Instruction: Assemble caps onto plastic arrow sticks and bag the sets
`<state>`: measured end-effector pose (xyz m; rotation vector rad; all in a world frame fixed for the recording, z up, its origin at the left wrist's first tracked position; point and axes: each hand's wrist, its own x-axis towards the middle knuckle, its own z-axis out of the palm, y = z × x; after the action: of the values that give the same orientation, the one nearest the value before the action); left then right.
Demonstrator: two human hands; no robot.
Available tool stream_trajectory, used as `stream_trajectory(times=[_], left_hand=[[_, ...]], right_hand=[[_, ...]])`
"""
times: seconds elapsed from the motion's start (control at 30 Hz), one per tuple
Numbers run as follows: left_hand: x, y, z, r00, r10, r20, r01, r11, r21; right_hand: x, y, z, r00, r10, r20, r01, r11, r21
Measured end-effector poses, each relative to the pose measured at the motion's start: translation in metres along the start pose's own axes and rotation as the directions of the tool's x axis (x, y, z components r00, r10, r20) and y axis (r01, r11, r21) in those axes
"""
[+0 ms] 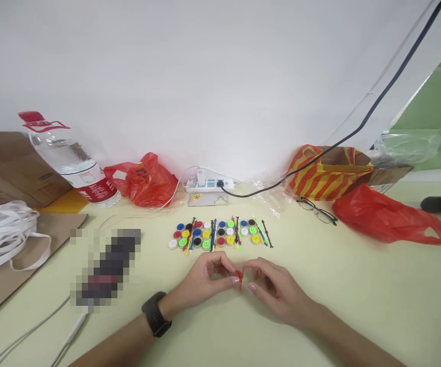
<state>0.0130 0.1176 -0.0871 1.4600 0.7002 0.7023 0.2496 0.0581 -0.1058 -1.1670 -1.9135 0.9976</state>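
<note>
My left hand (205,280) and my right hand (271,288) meet over the pale yellow table (358,290), fingertips pinched together. Between them is a small red plastic piece (239,278), thin and pointed; both hands grip it. A black watch (156,313) is on my left wrist. Just beyond the hands lie rows of small coloured round discs (212,234) in blue, red, yellow, green, white and black, with several thin coloured sticks (260,232) laid among them.
A power strip (209,184) with a black cable sits at the back. A water bottle (75,163), red bags (147,181) (388,216), a striped bag (325,173), glasses (317,210), white strap coil (2,232), cardboard and a blurred-out object (107,267) surround the spot.
</note>
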Motion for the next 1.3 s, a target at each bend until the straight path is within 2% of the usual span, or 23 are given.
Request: stream_trajectory(times=[0.1, 0.2, 0.37, 0.53, 0.63, 0.73, 0.9, 1.03, 1.2, 1.27, 1.3], left_hand=[[-0.001, 0.000, 0.003, 0.999, 0.013, 0.030, -0.014, 0.999, 0.029], [-0.004, 0.000, 0.007, 0.996, 0.046, 0.077, -0.052, 0.995, 0.088], [-0.010, -0.001, 0.015, 0.988, 0.082, 0.129, -0.113, 0.961, 0.253], [-0.016, -0.001, 0.022, 0.966, 0.203, 0.158, -0.253, 0.861, 0.442], [-0.018, 0.002, 0.026, 0.941, 0.271, 0.204, -0.339, 0.772, 0.537], [-0.020, 0.001, 0.028, 0.925, 0.304, 0.229, -0.380, 0.724, 0.575], [-0.020, -0.003, 0.029, 0.919, 0.324, 0.224, -0.391, 0.676, 0.625], [-0.022, -0.002, 0.033, 0.907, 0.350, 0.233, -0.413, 0.634, 0.654], [-0.027, -0.001, 0.040, 0.897, 0.365, 0.252, -0.430, 0.580, 0.691], [-0.029, -0.001, 0.041, 0.896, 0.372, 0.241, -0.428, 0.585, 0.689], [-0.029, -0.001, 0.040, 0.899, 0.375, 0.228, -0.422, 0.594, 0.685]], right_hand=[[0.001, -0.004, 0.003, 0.999, -0.024, 0.024, 0.025, 0.999, -0.036], [0.000, -0.006, 0.006, 1.000, 0.000, 0.016, 0.000, 1.000, -0.011], [-0.003, -0.008, 0.009, 1.000, 0.024, -0.020, -0.025, 0.996, -0.087], [-0.007, -0.012, 0.007, 0.999, -0.011, 0.048, 0.015, 0.996, -0.086], [-0.011, -0.012, 0.002, 0.997, -0.052, 0.049, 0.060, 0.984, -0.169], [-0.014, -0.010, -0.009, 0.999, -0.048, 0.022, 0.052, 0.945, -0.322], [-0.018, -0.005, -0.046, 0.997, 0.069, 0.029, -0.044, 0.856, -0.515], [-0.025, 0.001, -0.075, 0.990, 0.133, 0.036, -0.096, 0.855, -0.510], [-0.012, 0.002, -0.091, 0.994, 0.079, -0.069, -0.099, 0.930, -0.354], [0.007, -0.001, -0.095, 0.989, 0.108, -0.097, -0.139, 0.891, -0.433], [0.018, -0.002, -0.097, 0.983, 0.162, -0.088, -0.184, 0.835, -0.518]])
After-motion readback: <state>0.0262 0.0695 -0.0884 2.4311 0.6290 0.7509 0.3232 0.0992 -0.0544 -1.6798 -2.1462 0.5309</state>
